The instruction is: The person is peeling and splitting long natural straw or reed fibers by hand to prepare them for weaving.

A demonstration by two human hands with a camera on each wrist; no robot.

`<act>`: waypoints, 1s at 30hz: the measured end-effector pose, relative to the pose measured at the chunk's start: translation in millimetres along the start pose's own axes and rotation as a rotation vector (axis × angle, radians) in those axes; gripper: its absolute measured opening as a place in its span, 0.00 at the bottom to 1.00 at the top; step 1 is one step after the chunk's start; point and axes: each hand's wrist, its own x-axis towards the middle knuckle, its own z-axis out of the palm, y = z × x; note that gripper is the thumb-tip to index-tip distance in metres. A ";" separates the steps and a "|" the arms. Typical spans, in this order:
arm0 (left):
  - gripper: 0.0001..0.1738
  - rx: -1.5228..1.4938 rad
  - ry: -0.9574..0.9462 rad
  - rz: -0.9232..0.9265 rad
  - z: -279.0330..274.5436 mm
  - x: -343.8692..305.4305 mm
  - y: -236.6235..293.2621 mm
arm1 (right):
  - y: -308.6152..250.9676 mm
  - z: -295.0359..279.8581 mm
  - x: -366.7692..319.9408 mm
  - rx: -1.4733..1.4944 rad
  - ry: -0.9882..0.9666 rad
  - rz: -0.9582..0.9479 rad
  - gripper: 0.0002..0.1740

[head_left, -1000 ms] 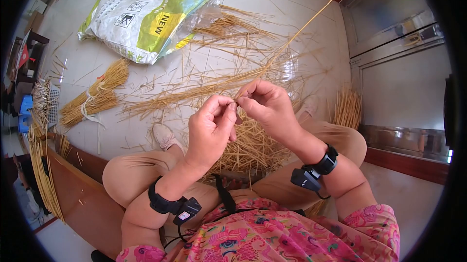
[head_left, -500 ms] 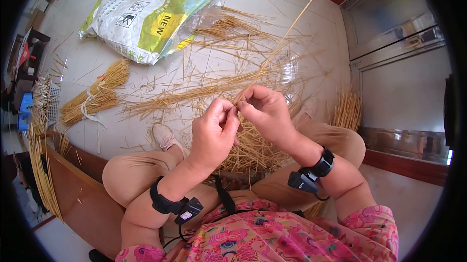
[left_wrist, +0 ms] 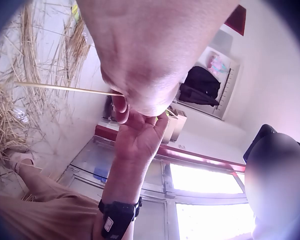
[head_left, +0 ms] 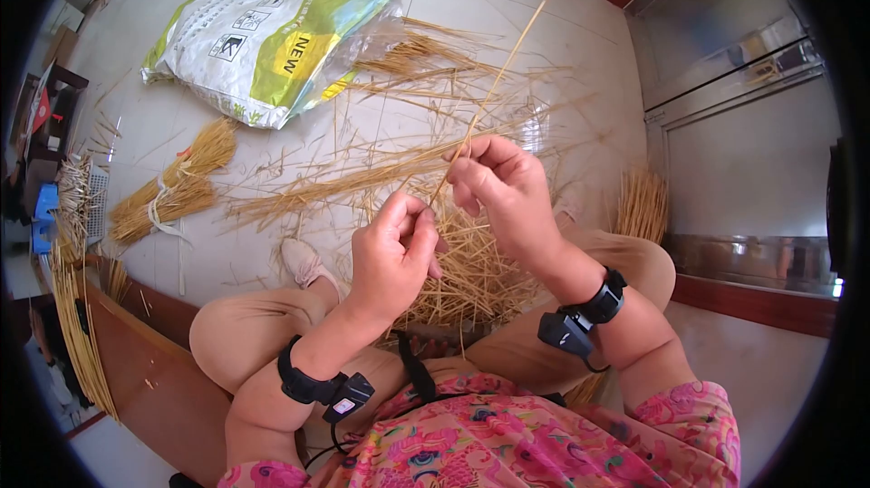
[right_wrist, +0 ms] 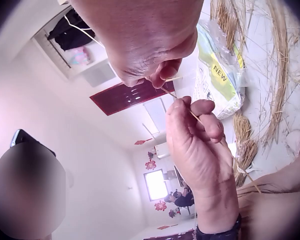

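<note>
Both hands hold one long, thin straw stalk [head_left: 507, 67], which slants up and away to the top of the head view. My left hand [head_left: 390, 248] pinches it low down, thumb against curled fingers. A short way farther up the stalk, my right hand [head_left: 507, 193] pinches it between thumb and forefinger. In the right wrist view a bare stretch of stalk [right_wrist: 169, 92] shows between the two hands, and its lower end hangs below the left hand [right_wrist: 197, 145]. Beneath the hands lies a loose heap of straw [head_left: 480, 284], between the person's legs.
A white and green bag [head_left: 263, 44] with straw spilling from its mouth lies on the tiled floor. Nearer stands a tied straw bundle [head_left: 172, 184]. Cut straw [head_left: 308, 202] is strewn ahead. At right, upright stalks [head_left: 642, 207] lean by a metal cabinet [head_left: 748, 162]; a brown board [head_left: 163, 370] is at left.
My right hand has moved up the stalk, away from the left hand, opening a gap between them. The stalk's far end has swung to the left. The left hand has barely moved.
</note>
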 end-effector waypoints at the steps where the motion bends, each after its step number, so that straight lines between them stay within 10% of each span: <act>1: 0.05 -0.020 -0.017 -0.020 -0.3 -0.4 -0.4 | -2.6 -0.3 1.2 0.019 0.016 0.002 0.04; 30: 0.07 -0.343 -0.148 -0.055 0.1 -2.3 -8.7 | -5.3 -9.4 3.3 0.009 -0.045 0.026 0.04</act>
